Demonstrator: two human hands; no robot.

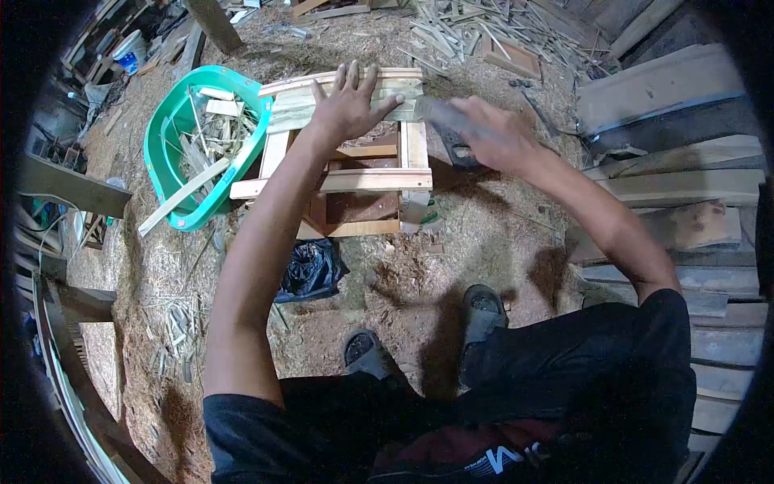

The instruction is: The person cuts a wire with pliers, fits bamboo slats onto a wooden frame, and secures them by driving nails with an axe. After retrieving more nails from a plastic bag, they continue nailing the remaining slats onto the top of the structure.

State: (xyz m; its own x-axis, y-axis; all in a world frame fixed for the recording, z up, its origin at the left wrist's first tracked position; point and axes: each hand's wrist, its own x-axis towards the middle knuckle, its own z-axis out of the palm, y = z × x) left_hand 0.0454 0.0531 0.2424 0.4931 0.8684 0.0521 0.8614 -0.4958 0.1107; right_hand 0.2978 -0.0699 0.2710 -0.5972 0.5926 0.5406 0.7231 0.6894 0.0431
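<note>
A low wooden frame (pixel 371 179) of pale slats stands on the ground ahead of me. My left hand (pixel 348 106), fingers spread, presses on the greyish boards (pixel 292 109) across its far side. At the right ends of these boards my right hand (pixel 493 133) is closed round a tool (pixel 448 117), blurred by motion; it looks like a handsaw or flat blade. Under and beside that hand lies a dark object (pixel 463 155), partly hidden. The near part of the frame shows open gaps between its slats.
A green basin (pixel 153 153) with wood offcuts touches the frame's left side. A black plastic bag (pixel 310 270) lies near its front. Stacked planks (pixel 677 185) line the right side. Scrap sticks (pixel 459 24) lie at the back, and sawdust covers the ground around my feet.
</note>
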